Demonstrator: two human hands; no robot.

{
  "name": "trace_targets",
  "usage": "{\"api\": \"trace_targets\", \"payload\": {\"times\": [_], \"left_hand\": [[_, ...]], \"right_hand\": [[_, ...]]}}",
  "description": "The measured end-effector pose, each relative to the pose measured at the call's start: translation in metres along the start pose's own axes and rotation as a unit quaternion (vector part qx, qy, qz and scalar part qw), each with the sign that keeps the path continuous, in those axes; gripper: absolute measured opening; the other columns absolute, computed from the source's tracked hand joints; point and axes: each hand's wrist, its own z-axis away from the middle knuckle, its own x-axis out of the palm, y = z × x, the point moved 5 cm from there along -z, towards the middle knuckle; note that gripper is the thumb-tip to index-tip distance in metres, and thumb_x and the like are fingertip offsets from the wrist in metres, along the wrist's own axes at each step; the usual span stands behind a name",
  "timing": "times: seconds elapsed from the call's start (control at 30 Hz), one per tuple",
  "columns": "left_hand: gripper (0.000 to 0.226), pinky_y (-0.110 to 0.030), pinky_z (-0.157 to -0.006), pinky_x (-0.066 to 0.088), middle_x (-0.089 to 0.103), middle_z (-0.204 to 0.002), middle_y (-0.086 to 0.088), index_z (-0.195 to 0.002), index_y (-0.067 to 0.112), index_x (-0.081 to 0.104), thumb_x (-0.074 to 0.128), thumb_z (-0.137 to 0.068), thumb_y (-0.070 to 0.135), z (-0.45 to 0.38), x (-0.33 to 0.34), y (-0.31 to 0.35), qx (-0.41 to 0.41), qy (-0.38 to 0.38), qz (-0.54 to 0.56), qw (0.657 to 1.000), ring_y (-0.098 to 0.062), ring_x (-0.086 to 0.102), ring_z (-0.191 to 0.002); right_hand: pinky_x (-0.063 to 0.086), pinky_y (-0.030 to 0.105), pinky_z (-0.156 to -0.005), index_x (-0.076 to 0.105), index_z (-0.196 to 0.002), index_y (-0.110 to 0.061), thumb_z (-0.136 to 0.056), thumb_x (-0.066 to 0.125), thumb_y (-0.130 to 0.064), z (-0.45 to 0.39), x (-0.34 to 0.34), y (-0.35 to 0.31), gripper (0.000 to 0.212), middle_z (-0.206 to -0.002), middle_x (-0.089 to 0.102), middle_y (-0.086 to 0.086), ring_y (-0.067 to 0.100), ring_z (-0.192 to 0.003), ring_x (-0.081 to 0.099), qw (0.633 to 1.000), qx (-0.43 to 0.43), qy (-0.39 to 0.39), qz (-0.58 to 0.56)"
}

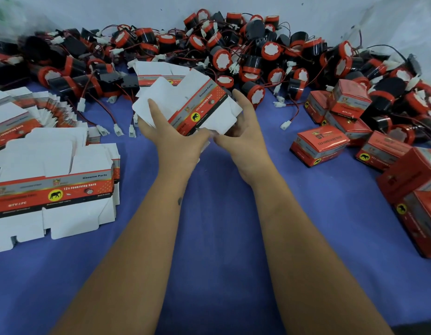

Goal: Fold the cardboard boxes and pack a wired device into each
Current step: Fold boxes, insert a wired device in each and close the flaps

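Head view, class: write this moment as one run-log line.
step: folding | left hand: holds flat box blank | right hand: holds same blank | device packed: not yet | horn pile: behind | closed boxes: right

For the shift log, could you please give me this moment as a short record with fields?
Setting: blue cloth over the work surface
In hand: flat box blank, not yet folded
Left hand: grips the blank's left side
Right hand: holds its right side, fingers behind
Blanks supply: flat stack at left
Devices: red-and-black horn pile with wires, at the back
Finished: closed red boxes at right
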Motion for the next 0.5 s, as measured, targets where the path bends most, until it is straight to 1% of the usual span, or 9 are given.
{"api": "trace_targets", "payload": {"times": [0.07, 0.13, 0.2, 0.23, 0.27, 0.3, 0.37, 0.4, 0.5], "left_hand": [[0.112, 0.000, -0.049, 0.041, -0.017, -0.162, -0.001, -0.159, 0.026, 0.004, 0.075, -0.074, 0.009, -0.001, 0.000, -0.001, -0.009, -0.001, 0.031, 0.999, 0.014, 0.038, -0.105], [0.105, 0.004, -0.056, 0.040, -0.023, -0.162, 0.003, -0.159, 0.024, 0.005, 0.067, -0.075, 0.015, -0.002, 0.000, -0.003, -0.003, 0.002, 0.046, 0.999, 0.003, 0.028, -0.124], [0.099, 0.005, -0.066, 0.040, -0.026, -0.161, 0.006, -0.159, 0.022, 0.006, 0.060, -0.076, 0.020, -0.003, 0.000, -0.003, -0.003, 0.003, 0.061, 0.998, -0.004, 0.016, -0.140], [0.096, 0.004, -0.069, 0.041, -0.025, -0.162, 0.006, -0.159, 0.019, 0.008, 0.058, -0.077, 0.020, -0.005, 0.000, -0.004, -0.005, 0.007, 0.070, 0.998, -0.004, 0.014, -0.143], [0.094, 0.002, -0.073, 0.043, -0.021, -0.164, 0.003, -0.159, 0.015, 0.010, 0.057, -0.078, 0.019, -0.006, 0.000, -0.004, -0.009, 0.006, 0.083, 0.996, -0.006, 0.017, -0.144], [0.092, -0.005, -0.080, 0.047, -0.012, -0.166, -0.003, -0.158, 0.011, 0.013, 0.055, -0.077, 0.019, -0.008, 0.000, -0.004, -0.018, -0.003, 0.110, 0.994, -0.012, 0.023, -0.144], [0.091, -0.030, -0.102, 0.049, 0.014, -0.165, -0.010, -0.156, 0.011, 0.018, 0.052, -0.073, 0.019, -0.007, 0.000, -0.003, -0.049, -0.032, 0.213, 0.975, -0.025, 0.035, -0.143], [0.087, -0.037, -0.105, 0.046, 0.028, -0.161, -0.006, -0.157, 0.018, 0.021, 0.050, -0.074, 0.017, -0.006, 0.001, -0.001, -0.061, -0.044, 0.273, 0.959, -0.025, 0.041, -0.139], [0.064, -0.042, -0.102, 0.048, 0.058, -0.133, -0.002, -0.150, 0.030, 0.035, 0.037, -0.091, 0.005, -0.002, 0.004, 0.008, -0.058, -0.087, 0.411, 0.906, -0.024, 0.056, -0.120]], "right_hand": [[0.053, 0.038, -0.095, 0.034, -0.143, -0.010, -0.081, 0.063, 0.016, 0.001, 0.000, -0.001, 0.073, -0.136, 0.054, 0.009, 0.023, -0.124, 0.055, 0.999, -0.021, 0.018, 0.021], [0.055, 0.034, -0.086, 0.039, -0.140, -0.011, -0.081, 0.067, 0.011, 0.002, -0.001, -0.001, 0.069, -0.121, 0.060, 0.000, 0.017, -0.110, 0.060, 0.996, -0.047, 0.045, 0.069], [0.055, 0.029, -0.074, 0.039, -0.141, -0.019, -0.079, 0.069, 0.003, 0.003, -0.002, 0.002, 0.072, -0.099, 0.059, -0.009, 0.012, -0.089, 0.061, 0.985, -0.058, 0.067, 0.149], [0.053, 0.027, -0.072, 0.037, -0.143, -0.021, -0.079, 0.068, 0.001, 0.004, -0.002, 0.003, 0.075, -0.098, 0.058, -0.005, 0.012, -0.084, 0.059, 0.979, -0.061, 0.066, 0.183], [0.052, 0.024, -0.072, 0.036, -0.145, -0.022, -0.078, 0.067, 0.000, 0.004, -0.002, 0.004, 0.077, -0.105, 0.056, -0.001, 0.012, -0.085, 0.057, 0.974, -0.067, 0.062, 0.208], [0.049, 0.019, -0.072, 0.036, -0.146, -0.020, -0.078, 0.066, 0.000, 0.005, -0.002, 0.003, 0.077, -0.115, 0.053, 0.002, 0.011, -0.090, 0.055, 0.968, -0.083, 0.059, 0.228], [0.044, 0.012, -0.070, 0.042, -0.141, -0.015, -0.076, 0.064, -0.002, 0.006, -0.001, -0.002, 0.070, -0.123, 0.048, 0.001, 0.007, -0.097, 0.049, 0.954, -0.124, 0.059, 0.266], [0.043, 0.012, -0.069, 0.047, -0.136, -0.013, -0.076, 0.064, -0.005, 0.006, 0.000, -0.003, 0.062, -0.122, 0.049, -0.001, 0.005, -0.099, 0.048, 0.950, -0.137, 0.057, 0.276], [0.044, 0.012, -0.073, 0.055, -0.116, -0.022, -0.081, 0.061, -0.014, 0.008, 0.002, -0.003, 0.036, -0.109, 0.059, -0.014, 0.001, -0.097, 0.054, 0.965, -0.105, 0.045, 0.238]]}}
